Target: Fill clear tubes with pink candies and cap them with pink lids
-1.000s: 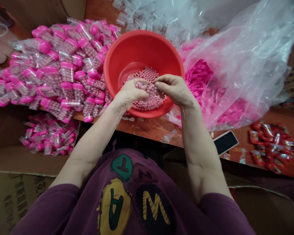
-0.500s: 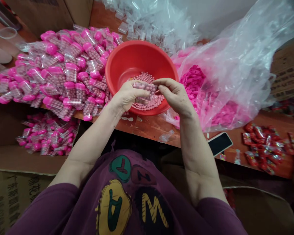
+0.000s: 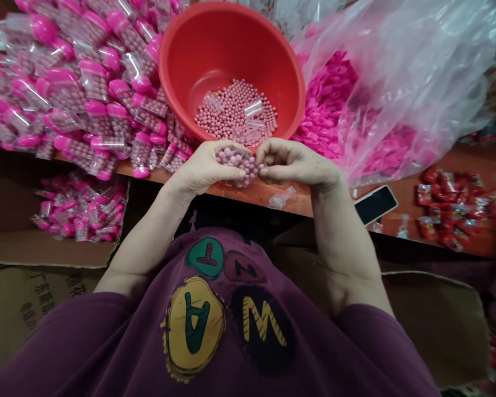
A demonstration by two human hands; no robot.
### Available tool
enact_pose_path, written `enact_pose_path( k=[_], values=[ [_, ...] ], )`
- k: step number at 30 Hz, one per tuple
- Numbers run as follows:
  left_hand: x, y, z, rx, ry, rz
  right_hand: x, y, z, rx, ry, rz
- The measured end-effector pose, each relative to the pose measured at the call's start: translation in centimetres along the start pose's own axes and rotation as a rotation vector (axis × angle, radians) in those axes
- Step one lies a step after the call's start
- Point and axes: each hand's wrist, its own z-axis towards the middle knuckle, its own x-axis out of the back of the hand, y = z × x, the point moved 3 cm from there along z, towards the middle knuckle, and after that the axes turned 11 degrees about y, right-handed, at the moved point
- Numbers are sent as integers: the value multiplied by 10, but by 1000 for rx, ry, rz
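Both hands pinch a small clear packet filled with pink beads [image 3: 237, 161] over the table's front edge, just below the red bowl [image 3: 215, 44]. My left hand [image 3: 204, 168] curls round the packet's left side. My right hand [image 3: 297, 164] pinches its right end with closed fingers. The bowl holds loose pink beads [image 3: 231, 113] and a few empty clear packets [image 3: 254, 107].
A heap of filled packets with pink caps [image 3: 74, 88] lies left of the bowl, with more in a cardboard box [image 3: 80, 207] below. A big clear bag of pink caps [image 3: 376, 94] sits on the right. A phone [image 3: 375, 204] and red wrapped sweets [image 3: 450, 212] lie further right.
Both hands have lifted the filled packet out of the bowl and drawn it toward my body, to the table's front edge. The view has tilted down.
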Motion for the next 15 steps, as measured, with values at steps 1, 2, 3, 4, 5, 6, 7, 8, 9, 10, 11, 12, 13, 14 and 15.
enact_pose_path(
  k=[1,2,3,4,5,6,7,8,9,10,11,12,13,14,15],
  values=[
    [2,-3,0,-2,-20,9,-1,7,2,-18,-21,41],
    [4,-6,1,-3,-40,21,-2,14,4,-31,-37,71],
    [7,-9,1,-2,-60,35,-4,19,6,-41,-50,88],
    [11,-11,1,-3,-75,51,-4,24,7,-49,-61,94],
    [15,-12,1,-4,-85,66,-5,28,8,-55,-72,92],
    [19,-14,0,-5,-87,80,-5,31,9,-61,-81,87],
    [23,-16,-1,-4,-78,88,-5,33,11,-65,-79,82],
    [26,-19,-2,3,-60,90,-4,33,13,-63,-59,75],
    [28,-22,-4,16,-35,89,-2,32,16,-51,-10,67],
    [28,-26,-5,29,-8,83,2,29,20,-27,66,51],
    [27,-30,-6,40,17,79,6,24,25,6,168,24],
    [23,-35,-6,45,39,76,11,19,29,46,283,-17],
    [17,-41,-5,44,56,75,16,12,34,85,396,-75],
    [9,-47,-2,42,73,70,22,6,38,118,492,-144],
    [1,-55,1,43,91,61,28,0,41,142,561,-218]
  ],
)
